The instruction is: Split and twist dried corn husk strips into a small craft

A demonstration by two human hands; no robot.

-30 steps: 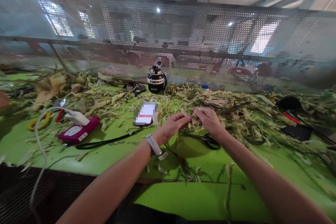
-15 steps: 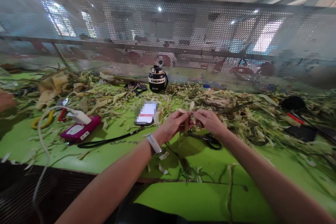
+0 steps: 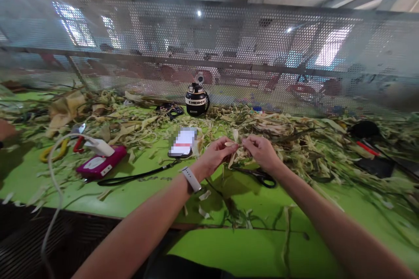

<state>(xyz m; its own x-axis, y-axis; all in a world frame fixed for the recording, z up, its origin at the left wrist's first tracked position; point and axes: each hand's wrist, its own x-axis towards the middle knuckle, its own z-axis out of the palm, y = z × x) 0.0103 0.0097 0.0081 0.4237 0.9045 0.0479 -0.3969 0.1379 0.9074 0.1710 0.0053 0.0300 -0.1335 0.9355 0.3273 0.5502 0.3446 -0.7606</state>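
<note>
My left hand, with a pale wristband on its wrist, is pinched on a pale strip of dried corn husk. One end of the strip stands up above the fingertips, and more husk hangs below them. Close beside it, my right hand has its thumb and fingers pressed together; whatever lies between them is too small to make out. Black-handled scissors lie on the green table under my right hand. A phone with a lit screen rests left of my left hand.
Loose husk is heaped along the back and right of the table. A black bottle stands by the perforated screen. At left are a magenta power strip, a white cable and another person's hand.
My hands have drawn slightly apart at the fingertips, the right one shifting a little to the right. The husk in my left hand has turned, and a pale piece now lies across my fingertips.
</note>
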